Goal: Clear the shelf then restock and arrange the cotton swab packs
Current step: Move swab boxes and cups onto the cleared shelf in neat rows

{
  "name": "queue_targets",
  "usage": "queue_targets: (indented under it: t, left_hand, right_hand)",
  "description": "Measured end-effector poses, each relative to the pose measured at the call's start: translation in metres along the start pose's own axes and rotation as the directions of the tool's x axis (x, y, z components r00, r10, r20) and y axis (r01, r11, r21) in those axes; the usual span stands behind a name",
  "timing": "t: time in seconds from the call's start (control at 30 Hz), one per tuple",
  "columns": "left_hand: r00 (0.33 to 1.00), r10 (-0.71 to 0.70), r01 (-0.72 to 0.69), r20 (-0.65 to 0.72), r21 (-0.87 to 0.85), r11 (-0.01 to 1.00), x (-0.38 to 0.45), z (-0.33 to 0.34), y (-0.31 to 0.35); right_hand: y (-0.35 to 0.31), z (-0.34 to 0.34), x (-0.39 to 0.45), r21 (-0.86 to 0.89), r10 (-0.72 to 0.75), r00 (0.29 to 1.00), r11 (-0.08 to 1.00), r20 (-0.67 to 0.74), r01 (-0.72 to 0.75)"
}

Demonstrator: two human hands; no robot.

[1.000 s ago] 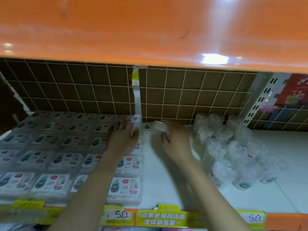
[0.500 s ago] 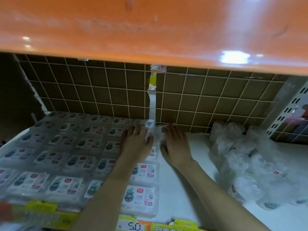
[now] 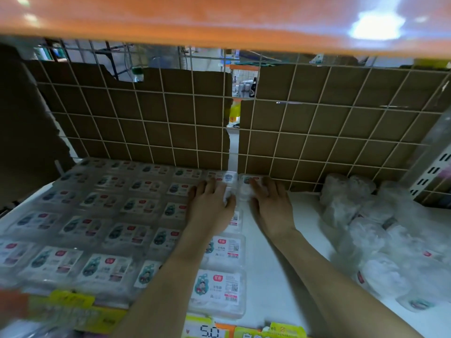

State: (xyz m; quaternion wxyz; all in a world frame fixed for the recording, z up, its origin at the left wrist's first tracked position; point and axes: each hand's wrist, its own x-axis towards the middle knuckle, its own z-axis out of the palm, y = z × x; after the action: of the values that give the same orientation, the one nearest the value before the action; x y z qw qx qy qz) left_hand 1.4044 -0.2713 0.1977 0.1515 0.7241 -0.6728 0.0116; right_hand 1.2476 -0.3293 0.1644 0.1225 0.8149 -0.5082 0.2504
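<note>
Flat clear cotton swab packs (image 3: 102, 230) with printed labels lie in several neat rows across the left half of the white shelf (image 3: 275, 284). My left hand (image 3: 211, 203) rests palm down with straight fingers on the rightmost row, near the back. Beside it, my right hand (image 3: 269, 203) lies flat with its fingers on one pack (image 3: 244, 185) set against the back grid, just right of that row. A pile of round clear swab tubs (image 3: 371, 242) sits on the right side of the shelf.
An orange shelf (image 3: 219, 20) hangs low overhead. A wire grid backed by brown cardboard (image 3: 151, 123) closes the rear, with a narrow gap in the middle. Yellow price tags (image 3: 210, 330) line the front edge. A perforated white upright (image 3: 436, 172) stands at the far right.
Both hands have stayed together at the back of the shelf on the packs. The camera has dipped and moved closer, so more of the back grid shows.
</note>
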Motion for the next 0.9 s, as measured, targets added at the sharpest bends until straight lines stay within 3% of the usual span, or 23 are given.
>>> queue_targets:
  t: [0.17,0.33,0.53,0.67,0.77,0.9]
  left_hand:
    - [1.0,0.011,-0.011,0.007,0.039,0.999,-0.001,-0.002,0.001]
    - [1.0,0.024,-0.023,-0.012,0.029,0.999,-0.003,-0.006,0.003]
    - [0.995,0.103,-0.104,0.015,0.186,0.977,-0.005,-0.029,0.016]
    - [0.985,0.162,-0.158,-0.055,0.063,0.985,-0.002,-0.046,0.045]
    - [0.987,0.162,-0.162,-0.004,-0.062,0.985,-0.007,-0.052,0.083]
    - [0.981,0.192,-0.178,0.035,-0.236,0.955,-0.03,-0.053,0.148]
  right_hand:
    - [-0.001,-0.001,0.0,-0.03,0.001,0.999,1.0,0.034,0.0]
    - [0.0,-0.018,-0.009,0.074,0.034,0.998,0.997,0.045,-0.038]
    - [0.013,-0.072,-0.017,0.068,0.03,0.996,0.997,0.088,-0.037]
    - [0.03,-0.12,-0.023,0.047,0.068,0.996,0.996,0.063,-0.071]
    - [0.061,-0.15,-0.048,0.097,0.113,0.993,0.988,0.042,-0.117]
    - [0.112,-0.177,-0.104,0.216,0.296,0.955,0.934,-0.015,-0.286]
